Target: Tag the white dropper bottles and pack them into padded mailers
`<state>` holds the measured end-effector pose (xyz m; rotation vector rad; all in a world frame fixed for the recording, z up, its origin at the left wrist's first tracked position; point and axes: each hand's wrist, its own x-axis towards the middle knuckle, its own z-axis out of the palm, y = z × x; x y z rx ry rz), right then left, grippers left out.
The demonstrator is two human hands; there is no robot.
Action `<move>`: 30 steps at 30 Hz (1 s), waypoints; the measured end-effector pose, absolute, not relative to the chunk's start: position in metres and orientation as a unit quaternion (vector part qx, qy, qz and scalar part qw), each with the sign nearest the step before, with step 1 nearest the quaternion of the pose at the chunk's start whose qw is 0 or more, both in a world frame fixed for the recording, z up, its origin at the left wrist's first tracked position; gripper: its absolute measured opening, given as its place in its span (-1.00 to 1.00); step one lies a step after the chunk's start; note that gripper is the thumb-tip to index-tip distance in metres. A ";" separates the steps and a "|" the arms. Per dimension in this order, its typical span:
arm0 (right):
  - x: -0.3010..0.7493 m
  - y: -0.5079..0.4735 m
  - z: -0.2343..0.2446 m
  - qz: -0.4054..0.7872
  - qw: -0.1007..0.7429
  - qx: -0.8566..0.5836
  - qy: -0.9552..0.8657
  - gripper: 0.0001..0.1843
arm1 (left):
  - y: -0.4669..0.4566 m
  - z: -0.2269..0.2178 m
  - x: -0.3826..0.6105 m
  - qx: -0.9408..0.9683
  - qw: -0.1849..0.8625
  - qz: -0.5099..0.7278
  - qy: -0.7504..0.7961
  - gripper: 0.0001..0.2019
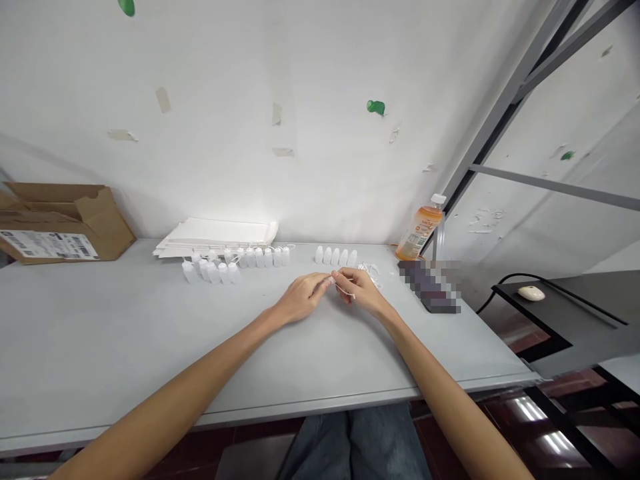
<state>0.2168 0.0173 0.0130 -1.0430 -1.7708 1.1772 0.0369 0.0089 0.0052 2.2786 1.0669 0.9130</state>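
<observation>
Over the middle of the grey table, my left hand and my right hand meet at the fingertips, both closed. A small white piece, mostly hidden, shows at the left fingers. My right hand pinches a thin white string, whose end hangs below its fingers. Behind my right hand stands a short row of small white bottle-shaped pieces without loops. To the left are several similar white pieces with string loops, in two groups. A tangle of white strings lies just beyond my right hand.
White sheets are stacked against the wall. An opened cardboard box stands at the far left of the table. On the right are an orange drink bottle and a dark, blurred-out flat object. Metal framing rises beyond the table's right end.
</observation>
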 end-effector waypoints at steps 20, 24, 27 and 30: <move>0.230 0.022 0.021 0.533 0.479 -0.369 -0.592 -0.72 | 0.008 0.004 0.034 0.781 0.242 0.370 0.441 -0.73; 0.227 0.020 0.020 0.570 0.447 -0.356 -0.591 -0.71 | 0.006 0.002 0.036 0.788 0.246 0.361 0.433 -0.69; 0.225 0.020 0.018 0.576 0.438 -0.356 -0.592 -0.70 | 0.007 -0.002 0.038 0.796 0.237 0.343 0.439 -0.69; 0.223 0.020 0.018 0.576 0.432 -0.356 -0.596 -0.70 | 0.008 -0.004 0.038 0.800 0.227 0.335 0.442 -0.71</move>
